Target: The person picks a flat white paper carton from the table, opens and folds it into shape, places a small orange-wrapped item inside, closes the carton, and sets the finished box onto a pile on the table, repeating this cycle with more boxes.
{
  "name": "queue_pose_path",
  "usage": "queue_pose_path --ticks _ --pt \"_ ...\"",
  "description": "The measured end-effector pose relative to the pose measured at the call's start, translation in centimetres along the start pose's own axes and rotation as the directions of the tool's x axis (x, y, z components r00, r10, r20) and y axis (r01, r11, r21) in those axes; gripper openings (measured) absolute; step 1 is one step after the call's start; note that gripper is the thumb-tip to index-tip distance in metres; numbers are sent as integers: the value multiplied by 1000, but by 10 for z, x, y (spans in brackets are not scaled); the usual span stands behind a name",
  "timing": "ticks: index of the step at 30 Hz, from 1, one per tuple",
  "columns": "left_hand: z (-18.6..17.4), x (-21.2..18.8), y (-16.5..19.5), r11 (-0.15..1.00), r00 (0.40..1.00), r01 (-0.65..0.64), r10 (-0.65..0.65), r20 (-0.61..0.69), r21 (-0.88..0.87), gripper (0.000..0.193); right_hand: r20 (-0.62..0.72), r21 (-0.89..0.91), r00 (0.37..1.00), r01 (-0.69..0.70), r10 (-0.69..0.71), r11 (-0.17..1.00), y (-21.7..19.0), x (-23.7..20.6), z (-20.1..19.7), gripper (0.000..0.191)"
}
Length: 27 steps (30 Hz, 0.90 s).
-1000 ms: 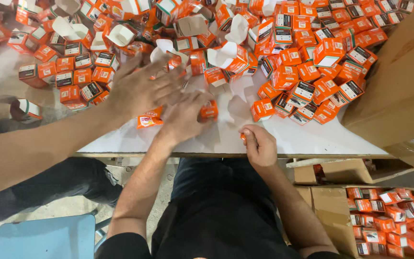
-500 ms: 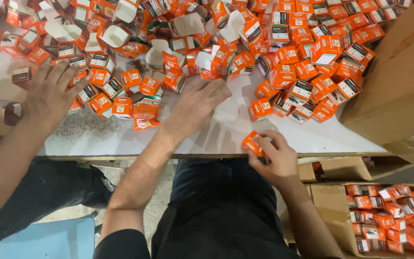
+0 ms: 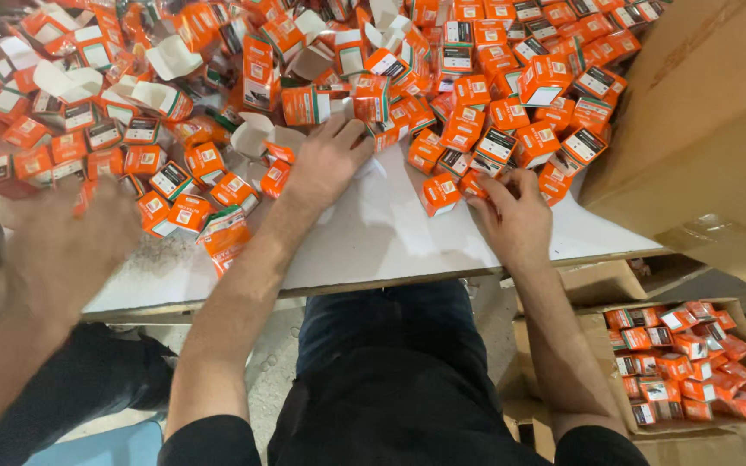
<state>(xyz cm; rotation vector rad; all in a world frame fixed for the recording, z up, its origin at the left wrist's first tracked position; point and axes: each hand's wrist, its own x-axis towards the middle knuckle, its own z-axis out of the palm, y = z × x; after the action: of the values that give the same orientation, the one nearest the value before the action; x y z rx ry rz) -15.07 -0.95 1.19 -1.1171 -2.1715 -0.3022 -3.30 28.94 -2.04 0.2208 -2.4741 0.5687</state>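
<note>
Head view: the left hand (image 3: 325, 164) lies flat, fingers spread, on the heap of small orange cardboard cartons (image 3: 468, 86), gripping nothing. The right hand (image 3: 515, 216) rests fingers-down at the heap's near edge, fingertips touching one small orange carton with a white label (image 3: 439, 193) and its neighbours; whether it pinches any cannot be told. The two hands are apart, with bare white tabletop (image 3: 390, 242) between them. A co-worker's blurred hand (image 3: 66, 246) hovers further left. Judgement: the cartons look light, thin-walled and crushable; best taken across opposite flat faces, away from the open flaps.
</note>
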Motion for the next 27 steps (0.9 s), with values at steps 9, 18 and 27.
queue_pose_path --ticks 9,18,27 --pt "-36 -21 62 806 878 439 -479 -3 -397 14 -47 382 993 -80 106 921 -41 -32 -15 37" --pt "-26 -52 124 388 657 683 -696 289 -619 28 280 563 946 -301 164 770 -91 -26 16 39" --pt "-30 -58 126 790 833 477 -546 -89 -385 30 330 515 935 -291 126 806 -91 -12 11 18"
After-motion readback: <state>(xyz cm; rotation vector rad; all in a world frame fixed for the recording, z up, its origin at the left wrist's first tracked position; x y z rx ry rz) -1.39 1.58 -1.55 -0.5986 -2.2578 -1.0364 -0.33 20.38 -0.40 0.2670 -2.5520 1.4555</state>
